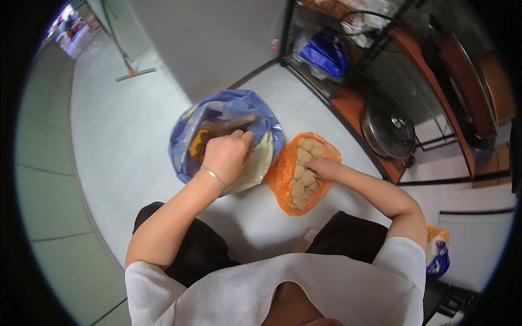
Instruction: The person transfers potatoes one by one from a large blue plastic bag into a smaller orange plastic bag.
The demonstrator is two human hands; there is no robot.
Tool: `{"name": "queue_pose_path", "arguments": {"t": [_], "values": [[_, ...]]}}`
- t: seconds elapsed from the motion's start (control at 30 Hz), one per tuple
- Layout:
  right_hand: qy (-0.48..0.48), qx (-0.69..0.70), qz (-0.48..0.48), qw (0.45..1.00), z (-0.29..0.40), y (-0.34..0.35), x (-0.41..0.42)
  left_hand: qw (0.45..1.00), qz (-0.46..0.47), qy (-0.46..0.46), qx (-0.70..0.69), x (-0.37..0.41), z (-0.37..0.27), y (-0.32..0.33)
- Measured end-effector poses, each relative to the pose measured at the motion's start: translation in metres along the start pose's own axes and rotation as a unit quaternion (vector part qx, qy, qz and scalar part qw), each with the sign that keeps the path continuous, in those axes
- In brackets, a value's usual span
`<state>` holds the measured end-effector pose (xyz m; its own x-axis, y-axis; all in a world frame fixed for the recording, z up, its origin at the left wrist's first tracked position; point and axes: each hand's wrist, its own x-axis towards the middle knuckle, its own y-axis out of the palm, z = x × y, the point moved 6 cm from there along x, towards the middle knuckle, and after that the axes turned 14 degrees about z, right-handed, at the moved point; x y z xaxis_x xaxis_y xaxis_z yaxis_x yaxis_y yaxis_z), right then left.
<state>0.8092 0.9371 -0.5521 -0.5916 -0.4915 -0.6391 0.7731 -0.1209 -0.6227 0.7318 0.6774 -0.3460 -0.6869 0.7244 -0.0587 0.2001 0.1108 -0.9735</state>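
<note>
Before me on the floor stands a wide blue bag (181,134) with its mouth spread, clear and pale plastic showing inside. My left hand (228,155), a silvery bracelet at its wrist, is over this mouth with fingers curled down. Whatever its fingertips hold is hidden. Something yellow (200,142) shows deeper in the bag. To the right, an orange plastic bag (280,175) lies open, filled with round, tan lumps (304,177) that look like potatoes. My right hand (324,168) reaches in from the right and touches them; its grip is not clear.
A black metal rack with reddish-brown shelves (350,104) runs along the right, holding a lidded metal pot (387,126) and a blue plastic package (326,53). A floor squeegee (136,74) leans at upper left. A colourful packet (437,252) is beside my right elbow.
</note>
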Motion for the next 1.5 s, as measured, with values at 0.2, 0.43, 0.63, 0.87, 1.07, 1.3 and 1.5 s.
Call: {"name": "queue_pose_path", "arguments": {"t": [0.2,0.43,0.63,0.87,1.07,1.3,1.5], "values": [[-0.102,0.152,-0.027,0.983,0.095,-0.113,-0.003,0.91,0.398,-0.067,0.092,-0.032,0.032,0.069],[-0.269,-0.013,-0.03,0.963,0.224,-0.134,0.124,0.944,0.328,-0.034,0.012,-0.072,-0.008,0.084],[-0.006,-0.236,0.179,0.955,0.166,-0.034,0.259,0.941,0.338,-0.012,0.012,-0.059,-0.011,0.081],[-0.083,-0.152,0.077,0.982,0.184,-0.06,0.223,0.942,0.333,-0.012,-0.028,-0.062,-0.002,0.067],[-0.137,0.453,0.075,0.878,0.209,-0.135,0.1,0.95,0.311,0.006,-0.005,-0.057,0.004,0.054],[-0.215,0.818,0.174,0.505,0.178,-0.115,0.043,0.993,0.077,-0.051,-0.079,-0.036,0.033,0.016],[-0.224,0.83,0.178,0.479,0.165,-0.097,0.032,0.976,0.001,-0.062,-0.208,-0.014,0.015,-0.012]]}}
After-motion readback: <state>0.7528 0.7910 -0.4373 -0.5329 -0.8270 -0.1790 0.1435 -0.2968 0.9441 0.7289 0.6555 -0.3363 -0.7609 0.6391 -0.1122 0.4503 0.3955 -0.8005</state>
